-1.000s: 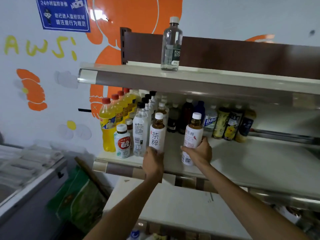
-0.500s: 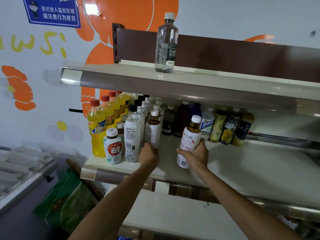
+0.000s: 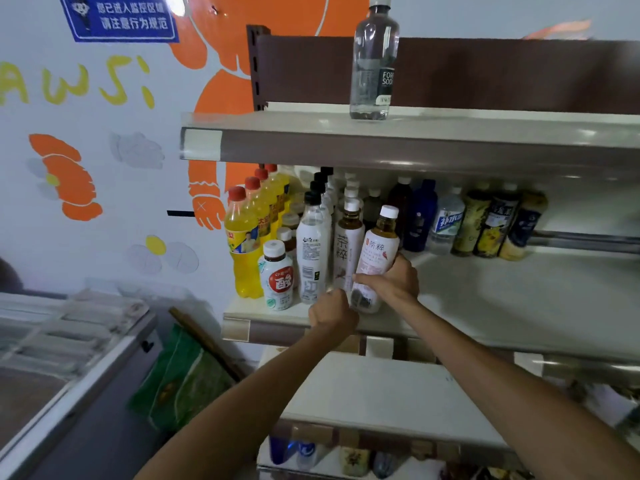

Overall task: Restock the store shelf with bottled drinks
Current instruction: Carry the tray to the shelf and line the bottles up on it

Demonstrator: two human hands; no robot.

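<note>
At lower centre of frame, on the middle shelf [image 3: 502, 299]: left grip [image 3: 332, 313] is curled at the foot of the upright tea bottle [image 3: 346, 251]. Cannot tell whether it clasps the bottle or only sits in front of it. Just to the right, right grip [image 3: 391, 284] wraps round the lower body of the second tea bottle [image 3: 379, 251]. Its base is low at the shelf front, and its long axis is tilted, cap toward upper right. Judgement: the slot lies left and back of the right grip, beside the upright neighbour. The bottle needs righting, then a short push inward.
</note>
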